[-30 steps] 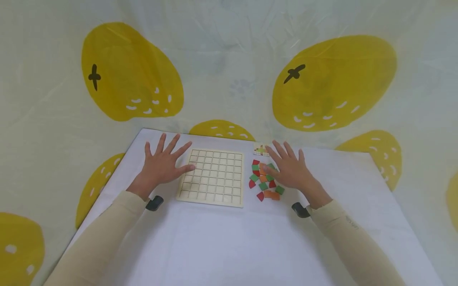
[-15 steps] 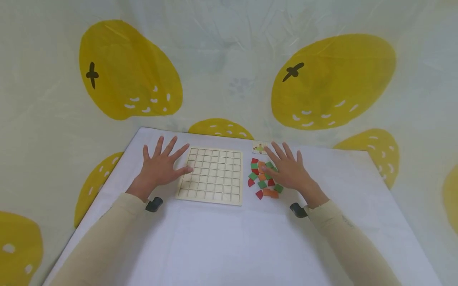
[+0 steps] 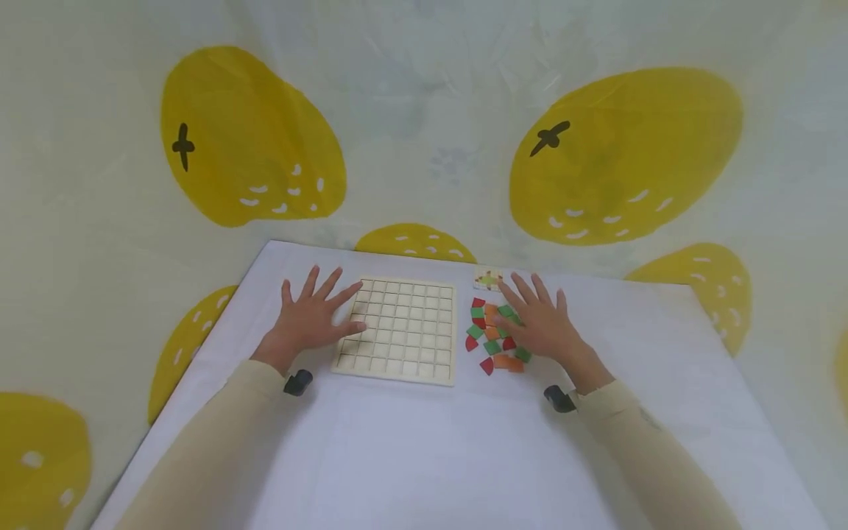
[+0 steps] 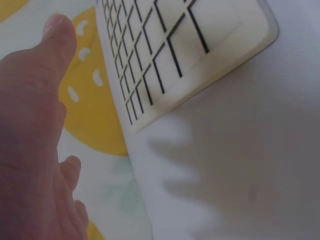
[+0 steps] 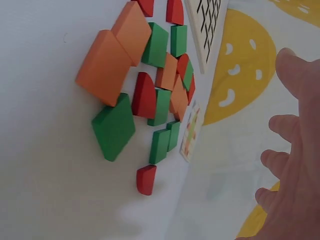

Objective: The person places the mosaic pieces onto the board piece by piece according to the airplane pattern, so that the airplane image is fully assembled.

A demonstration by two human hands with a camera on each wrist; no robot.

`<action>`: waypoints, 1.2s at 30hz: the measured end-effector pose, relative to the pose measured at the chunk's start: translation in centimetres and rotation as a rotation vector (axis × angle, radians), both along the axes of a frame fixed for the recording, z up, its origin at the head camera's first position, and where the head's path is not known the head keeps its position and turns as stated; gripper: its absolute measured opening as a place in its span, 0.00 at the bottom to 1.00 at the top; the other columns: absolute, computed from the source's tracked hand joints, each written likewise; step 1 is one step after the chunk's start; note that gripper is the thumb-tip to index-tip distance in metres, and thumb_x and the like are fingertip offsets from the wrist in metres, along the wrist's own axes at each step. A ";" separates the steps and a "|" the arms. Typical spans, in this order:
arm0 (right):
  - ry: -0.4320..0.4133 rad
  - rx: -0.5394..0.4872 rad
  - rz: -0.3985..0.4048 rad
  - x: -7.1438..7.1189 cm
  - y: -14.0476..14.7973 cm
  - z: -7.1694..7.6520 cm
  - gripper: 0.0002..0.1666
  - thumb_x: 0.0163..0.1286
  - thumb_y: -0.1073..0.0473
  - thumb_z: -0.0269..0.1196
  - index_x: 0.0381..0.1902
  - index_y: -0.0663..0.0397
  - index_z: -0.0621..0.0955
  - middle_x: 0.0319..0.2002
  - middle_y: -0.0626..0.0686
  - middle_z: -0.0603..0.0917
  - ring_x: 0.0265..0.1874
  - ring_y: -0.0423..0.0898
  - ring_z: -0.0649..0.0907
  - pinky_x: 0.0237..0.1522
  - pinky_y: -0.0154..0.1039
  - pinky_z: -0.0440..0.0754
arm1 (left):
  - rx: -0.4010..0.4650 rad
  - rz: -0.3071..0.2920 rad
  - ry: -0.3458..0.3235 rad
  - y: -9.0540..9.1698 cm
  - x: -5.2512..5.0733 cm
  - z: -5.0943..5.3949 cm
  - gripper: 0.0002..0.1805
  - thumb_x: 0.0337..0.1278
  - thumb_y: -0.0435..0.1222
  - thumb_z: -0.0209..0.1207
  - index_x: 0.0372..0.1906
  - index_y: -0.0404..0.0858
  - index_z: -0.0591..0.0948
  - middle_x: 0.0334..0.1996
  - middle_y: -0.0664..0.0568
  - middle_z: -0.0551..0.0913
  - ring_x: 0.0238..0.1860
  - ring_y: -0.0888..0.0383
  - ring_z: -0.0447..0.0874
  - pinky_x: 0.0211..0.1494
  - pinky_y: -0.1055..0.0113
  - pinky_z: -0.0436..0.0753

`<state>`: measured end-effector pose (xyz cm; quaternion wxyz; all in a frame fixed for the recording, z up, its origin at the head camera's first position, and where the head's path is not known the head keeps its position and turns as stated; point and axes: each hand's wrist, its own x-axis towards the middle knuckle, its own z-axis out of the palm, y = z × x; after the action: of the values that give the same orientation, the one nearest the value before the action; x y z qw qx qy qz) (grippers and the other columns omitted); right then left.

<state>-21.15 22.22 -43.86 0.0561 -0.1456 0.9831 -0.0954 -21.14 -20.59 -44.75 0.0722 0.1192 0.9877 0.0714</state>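
Closest in, the beige sleeves (image 3: 212,434) reach forward over the white table (image 3: 397,456), with a small black device (image 3: 299,383) by the left wrist and a matching black unit (image 3: 559,399) by the right. Beyond them, the left hand (image 3: 308,320) hovers by the left edge of the gridded board (image 3: 404,331), fingers spread apart and holding nothing; its thumb overlaps the board in the head view, but the left wrist view shows it raised clear. The right hand (image 3: 546,327) hangs over the right side of the loose pieces, its fingers also apart and gripping nothing.

Those pieces, orange (image 5: 105,67), green (image 5: 114,127) and red (image 5: 145,95), lie just right of the board, some touching one another. The likeliest trouble is there: because they sit so close, a fingertip going for one could shove its neighbours or lift two together. The right palm hides part of the cluster from above, so a piece could be missed or knocked blindly. A low sweep of the left thumb might catch the board's rim and skew it.

Farther on, the small patterned card (image 3: 486,279) lies near the right fingertips, where a careless brush could slide it towards the table's far edge. Behind that hangs a pale cloth (image 3: 424,169) printed with yellow fruit shapes (image 3: 252,140).
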 end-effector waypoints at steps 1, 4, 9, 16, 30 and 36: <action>-0.005 -0.002 0.001 0.0 0.0 -0.2 0.48 0.77 0.35 0.56 0.86 0.40 0.51 0.86 0.58 0.47 0.84 0.68 0.42 0.75 0.81 0.38 | 0.001 -0.002 -0.001 0.0 0.0 -0.2 0.49 0.60 0.77 0.48 0.83 0.67 0.51 0.88 0.51 0.39 0.86 0.35 0.26 0.76 0.19 0.29; -0.017 -0.006 0.004 -0.2 0.0 -0.8 0.48 0.77 0.34 0.55 0.86 0.40 0.52 0.86 0.58 0.47 0.84 0.68 0.43 0.75 0.82 0.38 | -0.006 0.006 0.001 0.0 0.0 -0.7 0.49 0.61 0.75 0.50 0.84 0.66 0.52 0.88 0.51 0.40 0.86 0.35 0.27 0.76 0.20 0.30; -0.024 0.015 -0.003 -0.5 -0.1 -1.6 0.48 0.77 0.35 0.56 0.85 0.42 0.53 0.86 0.58 0.47 0.84 0.69 0.44 0.76 0.81 0.40 | -0.015 0.012 -0.003 -0.1 -0.2 -1.1 0.48 0.62 0.73 0.52 0.84 0.64 0.54 0.87 0.49 0.42 0.86 0.34 0.28 0.76 0.20 0.29; -0.027 0.009 0.006 -0.7 0.3 -2.3 0.49 0.76 0.36 0.58 0.85 0.42 0.53 0.86 0.60 0.48 0.83 0.70 0.45 0.75 0.82 0.41 | -0.029 0.016 0.005 -0.6 -0.6 -1.8 0.48 0.62 0.74 0.52 0.83 0.64 0.55 0.87 0.48 0.44 0.86 0.34 0.31 0.77 0.19 0.35; -0.035 -0.004 0.001 -1.4 1.1 -3.3 0.48 0.77 0.37 0.58 0.85 0.42 0.54 0.85 0.60 0.49 0.83 0.69 0.45 0.76 0.81 0.41 | -0.049 0.017 -0.047 -1.5 -1.7 -3.0 0.47 0.62 0.74 0.51 0.83 0.65 0.56 0.87 0.48 0.45 0.86 0.34 0.33 0.76 0.18 0.38; -0.034 -0.015 0.015 -1.2 1.4 -3.4 0.46 0.78 0.37 0.56 0.85 0.43 0.55 0.85 0.60 0.50 0.83 0.69 0.47 0.76 0.81 0.44 | -0.079 0.012 -0.064 -1.7 -2.1 -3.7 0.47 0.61 0.76 0.49 0.83 0.67 0.56 0.87 0.49 0.44 0.86 0.35 0.33 0.75 0.17 0.39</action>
<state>-22.37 23.65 -47.30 0.0727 -0.1518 0.9802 -0.1046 -23.24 -22.32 -48.41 0.1080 0.1083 0.9876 0.0366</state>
